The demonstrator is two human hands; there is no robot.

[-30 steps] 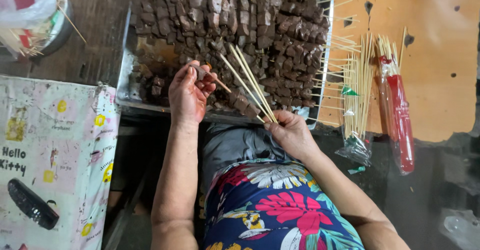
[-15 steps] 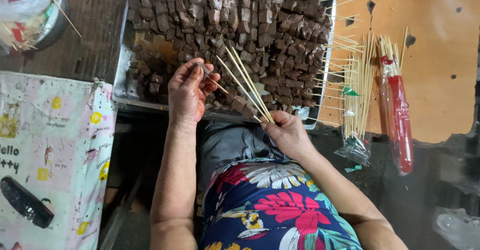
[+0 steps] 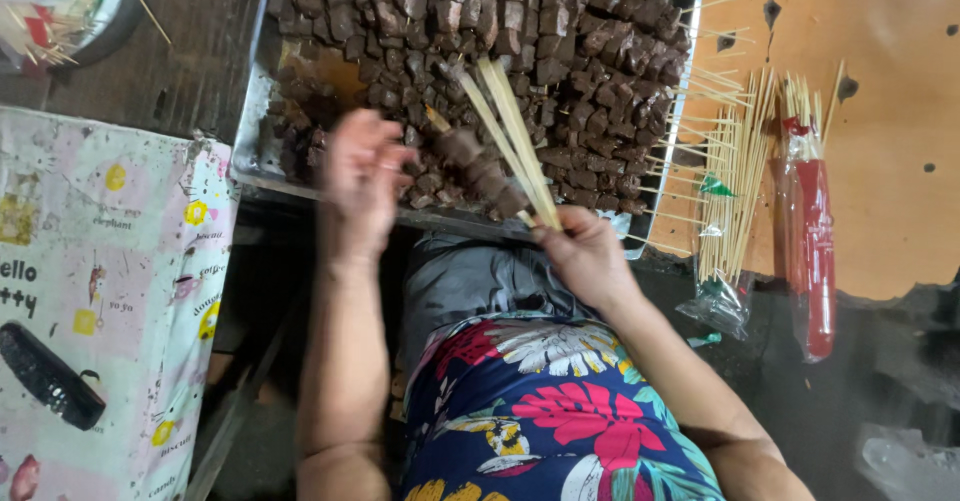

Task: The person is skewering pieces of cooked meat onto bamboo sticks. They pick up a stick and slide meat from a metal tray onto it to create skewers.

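Note:
My right hand point(image 3: 585, 253) grips a bundle of bamboo skewers point(image 3: 512, 126) that points up and left over a metal tray point(image 3: 248, 146). One skewer in that grip carries several dark meat cubes point(image 3: 478, 168). My left hand point(image 3: 362, 179), blurred, hovers over the tray's near edge among loose meat pieces point(image 3: 300, 101), fingers curled. What it pinches is unclear. Rows of finished meat skewers point(image 3: 590, 41) fill the tray's far and right side.
A bag of bare skewers point(image 3: 733, 176) and a red-wrapped skewer pack point(image 3: 812, 236) lie on the orange surface at right. A patterned cloth point(image 3: 95, 291) with a black object point(image 3: 48, 386) covers the left. A metal bowl point(image 3: 85, 16) sits top left.
The left hand has dropped away from the skewer toward the tray's near edge. Meat cubes now sit threaded on the skewer in the right hand. The camera has shifted closer.

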